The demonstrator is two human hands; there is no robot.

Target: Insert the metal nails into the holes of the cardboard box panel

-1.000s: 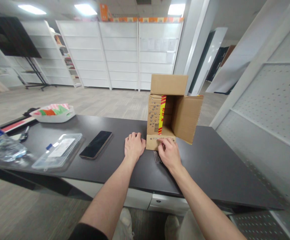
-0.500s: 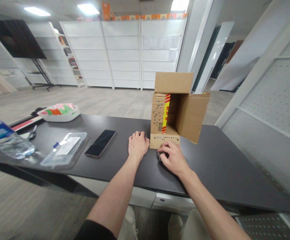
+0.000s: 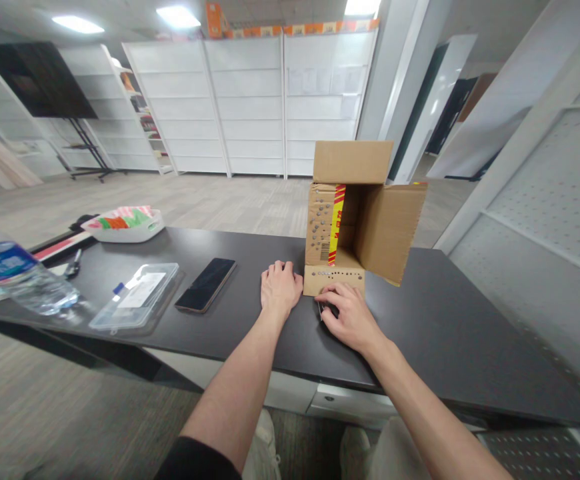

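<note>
My left hand rests palm down on the dark tabletop, its fingers bent and slightly apart. Nothing shows in it, though its palm side is hidden. Just to the right stands an open cardboard box on its side, with its mouth facing me. In front of the box's lower flap, my right hand is low over the table. Thumb and fingers close around a small dark piece with a thin silver edge, mostly covered by the hand. Silver dots and dark holes mark the box's left panel and lower flap.
A black phone and a clear plastic case lie left of my hands. Farther left are a water bottle on its side and a white tray with colourful contents. A perforated panel borders the right side.
The view has shifted slightly, so the table and its things appear a little farther right. Both hands keep nearly the same places; less of the silver-edged piece shows under my right fingers.
</note>
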